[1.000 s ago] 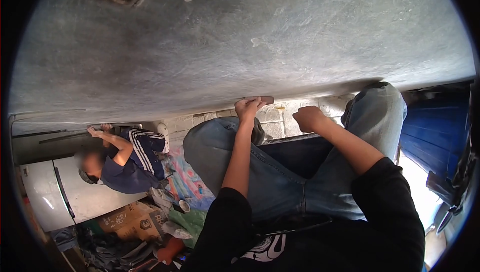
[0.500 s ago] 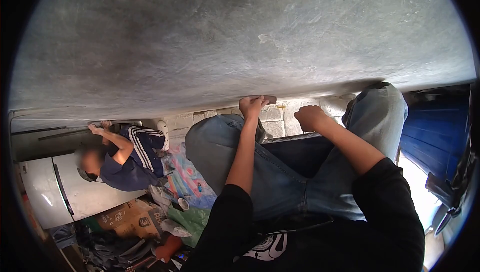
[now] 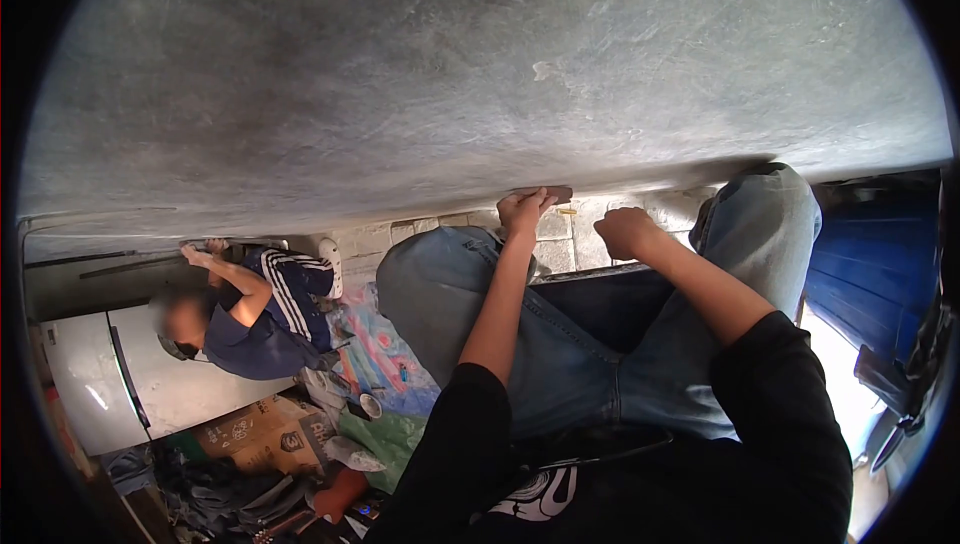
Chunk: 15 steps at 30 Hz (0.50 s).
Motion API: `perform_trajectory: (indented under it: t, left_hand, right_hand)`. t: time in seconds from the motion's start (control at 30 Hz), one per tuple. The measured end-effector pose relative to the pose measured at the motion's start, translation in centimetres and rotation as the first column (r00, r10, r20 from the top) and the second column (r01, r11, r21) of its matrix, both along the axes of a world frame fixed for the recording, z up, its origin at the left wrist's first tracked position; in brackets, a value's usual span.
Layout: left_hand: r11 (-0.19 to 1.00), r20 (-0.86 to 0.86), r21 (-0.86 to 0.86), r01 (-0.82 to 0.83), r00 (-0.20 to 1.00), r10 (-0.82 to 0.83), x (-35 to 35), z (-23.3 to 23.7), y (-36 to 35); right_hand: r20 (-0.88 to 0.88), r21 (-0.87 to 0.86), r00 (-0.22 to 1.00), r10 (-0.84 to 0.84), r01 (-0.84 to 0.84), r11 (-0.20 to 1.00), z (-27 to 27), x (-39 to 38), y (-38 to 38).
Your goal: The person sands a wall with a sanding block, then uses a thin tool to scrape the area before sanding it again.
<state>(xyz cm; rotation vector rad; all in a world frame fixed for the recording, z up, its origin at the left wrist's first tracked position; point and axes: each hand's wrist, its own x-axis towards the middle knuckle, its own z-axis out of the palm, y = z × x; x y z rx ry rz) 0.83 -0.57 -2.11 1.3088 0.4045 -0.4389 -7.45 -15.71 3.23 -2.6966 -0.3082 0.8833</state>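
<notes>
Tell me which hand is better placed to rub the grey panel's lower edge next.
Left. The left hand grips the brown block against the lower edge of the grey panel. The right hand is a closed fist, apart from the panel, seemingly holding nothing.

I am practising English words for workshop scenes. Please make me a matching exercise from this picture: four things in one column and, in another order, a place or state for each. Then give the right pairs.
Things:
1. left hand
2. right hand
3. cardboard box
4. blue door

Places or states:
A. at the right edge of the view
B. closed in a fist, off the grey panel
C. on the floor, below the co-worker
D. holds a brown sanding block against the grey panel's lower edge

Pairs: 1-D, 2-B, 3-C, 4-A.
</notes>
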Motion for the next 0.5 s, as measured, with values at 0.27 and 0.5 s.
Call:
perform_trajectory:
  t: [0.27,0.5]
  left_hand:
    - [1.0,-0.06,0.003,0.011,0.998,-0.011,0.2,-0.6,-0.1]
    - [0.985,-0.11,-0.108,0.132,0.984,-0.144,-0.4,1.4,-1.6]
  right_hand:
    - [0.024,0.006,1.0,-0.005,0.005,1.0,0.3,0.1,-0.1]
    - [0.022,0.01,1.0,-0.004,0.004,1.0,0.5,0.1,-0.1]
